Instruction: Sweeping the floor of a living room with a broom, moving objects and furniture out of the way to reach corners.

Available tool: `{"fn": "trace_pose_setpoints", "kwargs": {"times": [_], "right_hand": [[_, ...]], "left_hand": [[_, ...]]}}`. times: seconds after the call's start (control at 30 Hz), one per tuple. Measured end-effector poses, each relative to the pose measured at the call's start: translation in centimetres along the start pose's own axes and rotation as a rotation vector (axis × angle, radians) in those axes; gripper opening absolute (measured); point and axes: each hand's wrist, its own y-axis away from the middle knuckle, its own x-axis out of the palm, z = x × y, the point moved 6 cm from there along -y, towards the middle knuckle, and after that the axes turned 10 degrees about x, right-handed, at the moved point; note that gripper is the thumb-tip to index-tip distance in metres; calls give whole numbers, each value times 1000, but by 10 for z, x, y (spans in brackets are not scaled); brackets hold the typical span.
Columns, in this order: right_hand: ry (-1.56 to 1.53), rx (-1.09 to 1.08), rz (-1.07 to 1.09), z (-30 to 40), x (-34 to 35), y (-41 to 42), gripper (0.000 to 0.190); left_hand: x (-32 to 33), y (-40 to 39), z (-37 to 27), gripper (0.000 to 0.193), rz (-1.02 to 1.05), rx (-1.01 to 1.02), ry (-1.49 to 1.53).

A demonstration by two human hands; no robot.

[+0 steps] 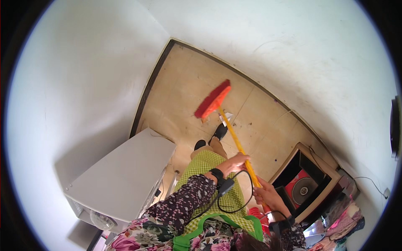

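A broom with an orange head and dark red bristles (216,98) is on the tiled floor, its head slightly blurred. Its yellow handle (236,140) slants back toward my body. My left hand (237,162) is closed around the middle of the handle. Lower down, near the red end piece, my right hand (269,195) also grips it. A crumpled white scrap (226,118) lies beside the handle just behind the broom head, partly hidden by it. Dark bits of debris (250,123) are scattered over the floor near my black shoes (220,131).
White walls with a dark baseboard (152,80) meet in a corner ahead. A grey-topped cabinet or appliance (125,172) stands at left. To the right is an open-fronted wooden case (290,161) with a round part inside, then piled cloth (345,222). A black cable (234,210) loops between my wrists.
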Motion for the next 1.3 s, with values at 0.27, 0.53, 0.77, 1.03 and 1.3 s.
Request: {"fn": "trace_pose_setpoints", "kwargs": {"times": [0.27, 0.53, 0.77, 1.03, 1.3], "right_hand": [[-178, -64, -69, 9, 11, 96, 63], [-201, -132, 347, 81, 89, 31, 59], [-772, -103, 663, 165, 159, -95, 43], [-1090, -247, 370, 48, 83, -18, 44], [-1463, -287, 99, -28, 77, 35, 44]], "left_hand": [[98, 20, 0, 20, 162, -28, -129], [-18, 68, -139, 22, -63, 183, -209], [-98, 52, -288, 10, -287, 75, -398], [-13, 9, -128, 17, -54, -423, -675], [39, 10, -3, 22, 222, -838, -864]]}}
